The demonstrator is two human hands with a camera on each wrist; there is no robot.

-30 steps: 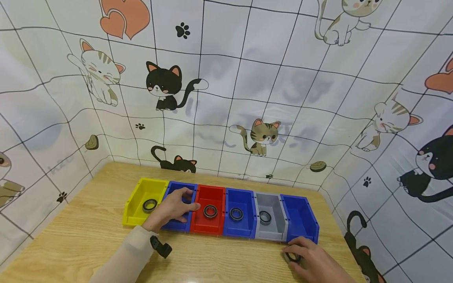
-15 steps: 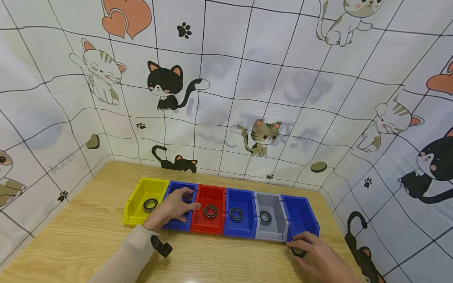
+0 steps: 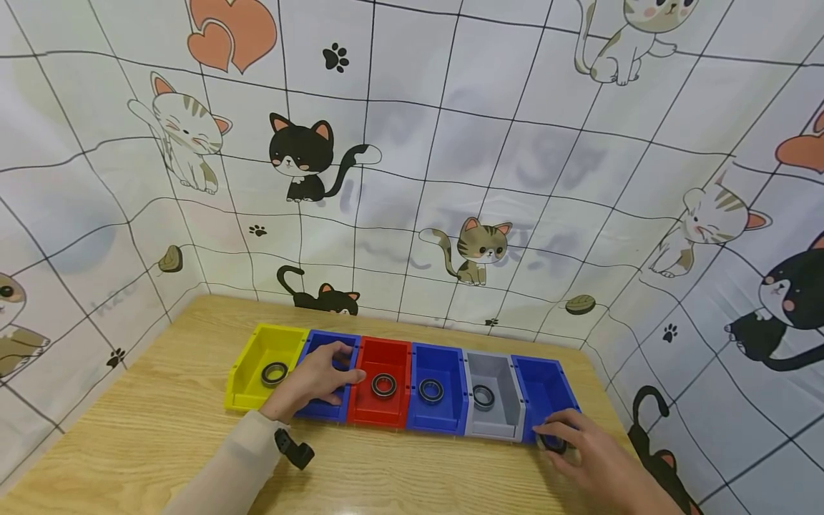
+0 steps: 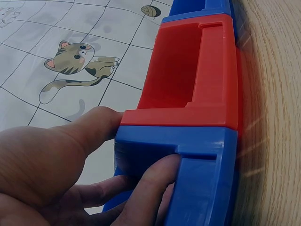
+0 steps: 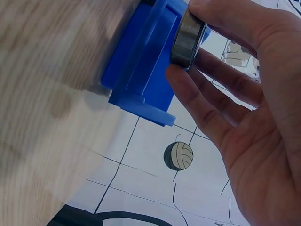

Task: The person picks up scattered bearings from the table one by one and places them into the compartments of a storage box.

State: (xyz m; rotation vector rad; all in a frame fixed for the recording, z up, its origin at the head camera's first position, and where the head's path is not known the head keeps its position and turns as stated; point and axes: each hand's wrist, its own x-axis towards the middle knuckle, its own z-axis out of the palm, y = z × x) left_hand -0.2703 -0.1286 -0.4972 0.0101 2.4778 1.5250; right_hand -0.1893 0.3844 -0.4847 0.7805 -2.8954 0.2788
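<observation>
My right hand (image 3: 595,458) pinches a ball bearing (image 5: 188,40), a dark ring with a steel outer face, between thumb and fingertips. In the head view the bearing overlaps the front lip of the rightmost blue bin (image 3: 546,386). My left hand (image 3: 315,375) rests at the blue bin (image 4: 200,188) second from the left, its fingers spread. One digit reaches the wall by the red bin (image 4: 216,70), while others dip inside. The hand hides much of that bin's inside. Further bearings lie in the yellow bin (image 3: 239,383), the red bin, the middle blue bin (image 3: 438,357) and the grey bin (image 3: 492,365).
The bins stand side by side in one row on a wood-grain table (image 3: 399,472). Behind and beside the table hangs a white sheet (image 3: 399,179) printed with cats and grid lines. A black strap mount (image 3: 292,449) sits at my left wrist.
My right hand has carried the bearing from the tabletop to the right and away from me, up to the rightmost blue bin's front. The left hand has stayed in place.
</observation>
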